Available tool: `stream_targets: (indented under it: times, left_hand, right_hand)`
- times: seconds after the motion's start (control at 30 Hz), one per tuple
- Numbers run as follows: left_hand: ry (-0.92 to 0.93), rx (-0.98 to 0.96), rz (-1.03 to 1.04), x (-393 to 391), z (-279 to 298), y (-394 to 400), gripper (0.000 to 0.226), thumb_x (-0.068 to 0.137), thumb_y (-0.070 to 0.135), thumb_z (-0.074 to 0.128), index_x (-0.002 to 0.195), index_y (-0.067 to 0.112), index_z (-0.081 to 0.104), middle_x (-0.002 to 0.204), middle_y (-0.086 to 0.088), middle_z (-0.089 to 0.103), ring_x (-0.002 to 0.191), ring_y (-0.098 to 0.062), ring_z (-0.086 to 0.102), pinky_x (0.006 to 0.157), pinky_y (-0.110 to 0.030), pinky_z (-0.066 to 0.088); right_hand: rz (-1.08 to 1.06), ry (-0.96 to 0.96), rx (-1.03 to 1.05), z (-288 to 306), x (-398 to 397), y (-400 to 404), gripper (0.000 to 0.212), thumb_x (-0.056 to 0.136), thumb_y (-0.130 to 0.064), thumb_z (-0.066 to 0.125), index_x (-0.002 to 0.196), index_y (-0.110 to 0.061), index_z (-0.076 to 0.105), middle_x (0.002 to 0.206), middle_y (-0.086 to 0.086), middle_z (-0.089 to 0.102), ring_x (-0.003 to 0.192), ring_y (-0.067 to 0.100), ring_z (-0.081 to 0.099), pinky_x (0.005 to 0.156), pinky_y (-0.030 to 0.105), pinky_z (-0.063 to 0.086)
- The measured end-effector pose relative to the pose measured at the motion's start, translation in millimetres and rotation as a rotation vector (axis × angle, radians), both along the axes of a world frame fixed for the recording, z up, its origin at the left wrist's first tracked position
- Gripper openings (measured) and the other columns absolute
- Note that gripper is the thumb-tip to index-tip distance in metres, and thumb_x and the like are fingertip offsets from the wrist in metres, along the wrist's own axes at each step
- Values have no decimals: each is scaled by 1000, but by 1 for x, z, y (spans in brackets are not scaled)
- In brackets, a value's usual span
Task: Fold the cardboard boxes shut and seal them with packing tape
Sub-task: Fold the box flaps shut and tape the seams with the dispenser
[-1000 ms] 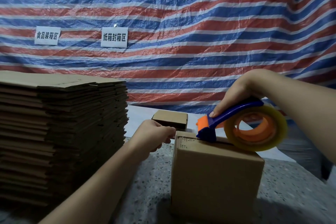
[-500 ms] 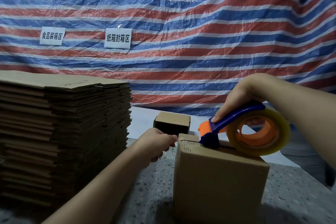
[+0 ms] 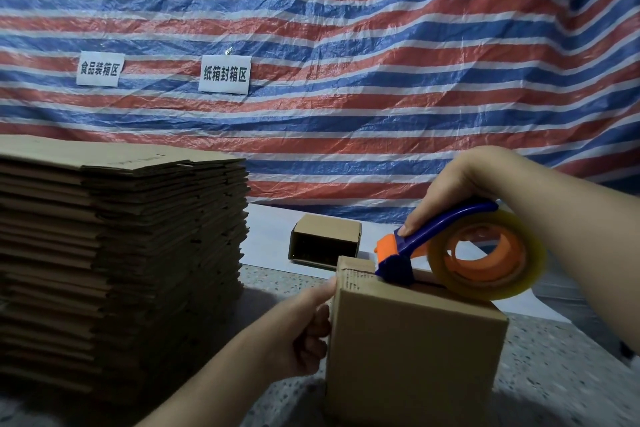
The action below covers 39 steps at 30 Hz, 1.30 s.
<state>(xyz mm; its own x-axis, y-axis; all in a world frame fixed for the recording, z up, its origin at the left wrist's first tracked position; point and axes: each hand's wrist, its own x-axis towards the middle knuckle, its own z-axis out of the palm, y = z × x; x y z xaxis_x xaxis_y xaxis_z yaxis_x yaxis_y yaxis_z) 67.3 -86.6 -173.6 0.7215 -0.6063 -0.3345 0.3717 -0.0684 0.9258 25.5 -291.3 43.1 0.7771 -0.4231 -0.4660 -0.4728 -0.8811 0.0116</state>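
A closed brown cardboard box (image 3: 415, 343) stands on the speckled table in front of me. My right hand (image 3: 460, 191) grips the blue handle of a tape dispenser (image 3: 398, 262) with an orange head and a clear tape roll (image 3: 485, 256). The dispenser's head sits on the box's top near its far left edge. My left hand (image 3: 308, 326) rests against the box's left side, the thumb straight up along the upper edge and the fingers loosely curled by the corner. The box's left face is hidden.
A tall stack of flattened cardboard boxes (image 3: 121, 236) fills the left. A small open box (image 3: 325, 243) lies on its side behind the box. A striped tarp with two paper signs (image 3: 224, 79) hangs at the back. Speckled table (image 3: 554, 357) shows at the right.
The dispenser has slid left along the box's top toward its far left edge. My left hand has dropped from the top left corner down onto the box's left side.
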Motion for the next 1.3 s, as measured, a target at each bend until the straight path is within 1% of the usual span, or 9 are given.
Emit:
stream_targets:
  times: [0.1, 0.23, 0.3, 0.43, 0.77, 1.0, 1.1, 1.2, 1.3]
  left_hand:
    - [88, -30, 111, -4, -19, 3, 49, 91, 42, 63, 55, 19, 38, 53, 3, 35, 48, -12, 29, 50, -25, 21]
    - [-223, 11, 385, 7, 11, 0, 50, 100, 48, 44, 59, 19, 40, 49, 4, 36, 47, -13, 31, 48, -25, 23]
    - [-401, 89, 378, 8, 40, -8, 50, 96, 59, 43, 65, 20, 46, 56, 4, 42, 49, -12, 34, 46, -24, 26]
    - [-535, 231, 211, 1, 53, -24, 47, 89, 62, 55, 86, 16, 62, 68, 2, 48, 55, -12, 40, 46, -22, 29]
    - [-531, 216, 180, 2, 42, -25, 35, 97, 49, 51, 88, 17, 62, 69, 0, 50, 56, -11, 41, 42, -20, 29]
    - [-531, 244, 183, 0, 45, -24, 47, 98, 49, 49, 113, 6, 65, 75, -3, 49, 58, -13, 40, 46, -21, 28]
    - [-530, 252, 173, -1, 45, -24, 48, 99, 49, 48, 113, 6, 65, 80, -5, 50, 62, -14, 41, 50, -23, 30]
    - [-503, 233, 174, -2, 45, -25, 48, 98, 50, 49, 110, 6, 65, 77, -4, 51, 61, -14, 42, 49, -23, 30]
    - [-474, 203, 187, -3, 43, -28, 42, 97, 51, 51, 96, 12, 65, 72, -2, 51, 58, -13, 42, 46, -21, 29]
  right_hand:
    - [0, -2, 6, -2, 0, -1, 58, 77, -64, 74, 100, -12, 72, 81, 6, 73, 62, 14, 69, 58, 24, 57]
    - [11, 8, 2, -2, 2, 0, 59, 76, -66, 74, 101, -12, 72, 82, 6, 73, 63, 14, 69, 58, 23, 57]
    - [12, 10, 6, -1, 4, -2, 62, 76, -66, 74, 105, -12, 71, 85, 6, 74, 65, 14, 70, 60, 23, 57]
    - [11, 37, 6, 0, 4, -1, 66, 70, -67, 76, 107, -12, 70, 84, 5, 75, 65, 13, 70, 60, 24, 57]
    - [15, 46, -32, 3, 2, 3, 70, 61, -68, 76, 100, -11, 71, 76, 6, 74, 61, 15, 71, 57, 25, 58]
    - [-51, -22, -21, 12, -10, -15, 76, 58, -68, 82, 105, -9, 72, 88, 10, 76, 72, 20, 73, 66, 30, 61]
    - [-84, -9, -44, 16, -22, -32, 83, 51, -70, 84, 106, -9, 73, 91, 9, 76, 77, 21, 73, 71, 30, 60]
    - [-111, 21, -47, 13, -30, -43, 85, 48, -70, 84, 106, -8, 73, 89, 9, 76, 72, 21, 72, 65, 29, 59]
    - [-84, 86, -112, 6, -30, -42, 90, 50, -72, 80, 112, -7, 70, 90, 9, 76, 75, 21, 73, 68, 29, 60]
